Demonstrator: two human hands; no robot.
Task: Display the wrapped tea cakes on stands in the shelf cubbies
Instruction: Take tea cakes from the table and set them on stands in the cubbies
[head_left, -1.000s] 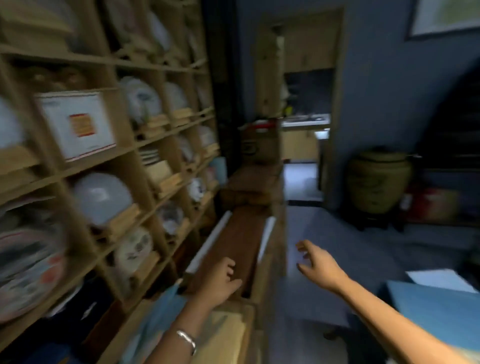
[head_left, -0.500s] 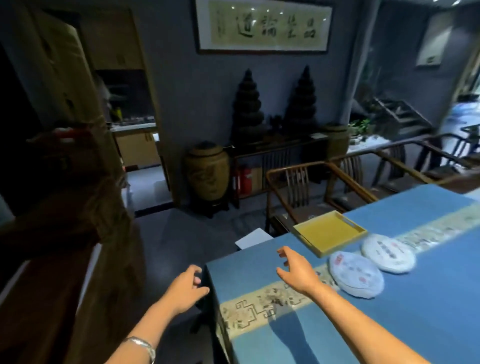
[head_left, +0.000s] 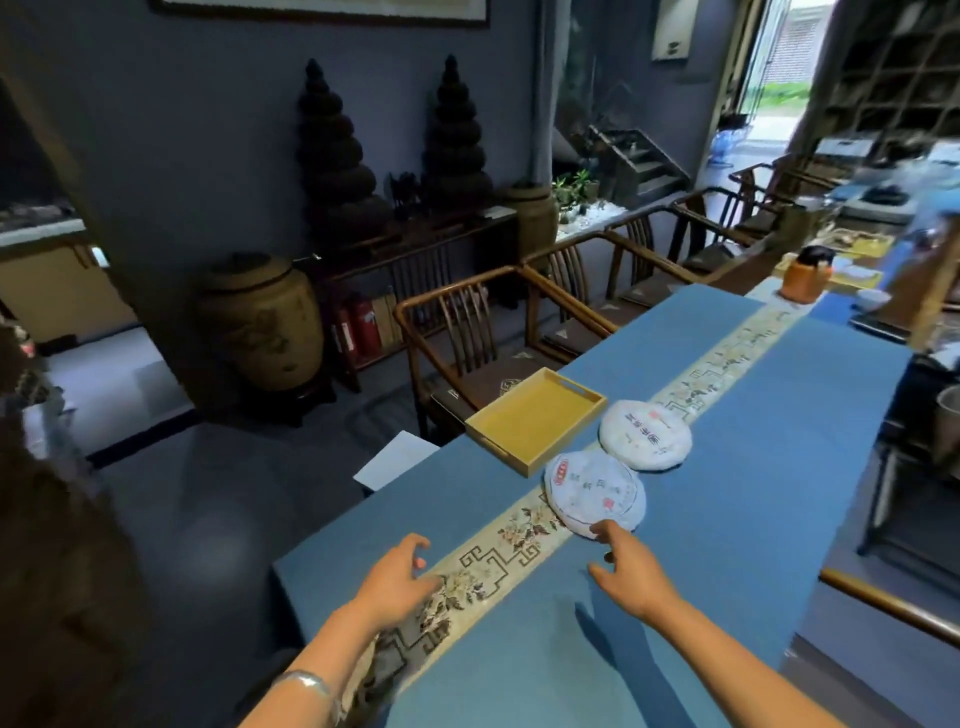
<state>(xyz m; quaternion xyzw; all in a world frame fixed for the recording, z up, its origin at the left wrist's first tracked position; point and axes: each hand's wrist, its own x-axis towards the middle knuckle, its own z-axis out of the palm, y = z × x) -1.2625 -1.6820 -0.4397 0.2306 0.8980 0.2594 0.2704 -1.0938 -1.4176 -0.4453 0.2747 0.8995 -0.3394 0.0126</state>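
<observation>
Two round paper-wrapped tea cakes lie flat on the table's blue cloth (head_left: 727, 493). The nearer tea cake (head_left: 592, 488) has a red label; the farther tea cake (head_left: 645, 434) sits just behind it. My right hand (head_left: 626, 569) hovers open with its fingertips at the nearer cake's front edge, touching or nearly so. My left hand (head_left: 397, 574) is open above the embroidered runner (head_left: 498, 551), holding nothing. The shelf cubbies are out of view.
An empty yellow tray (head_left: 535, 415) sits at the table's left edge beside the cakes. Wooden armchairs (head_left: 467, 332) line that side. A large clay jar (head_left: 260, 322) stands by the wall. An orange jar (head_left: 805, 275) and tea ware crowd the table's far end.
My view has swung from the shelf wall round to the table. Both hands have come over the blue cloth, and the right hand has reached up to the nearer tea cake.
</observation>
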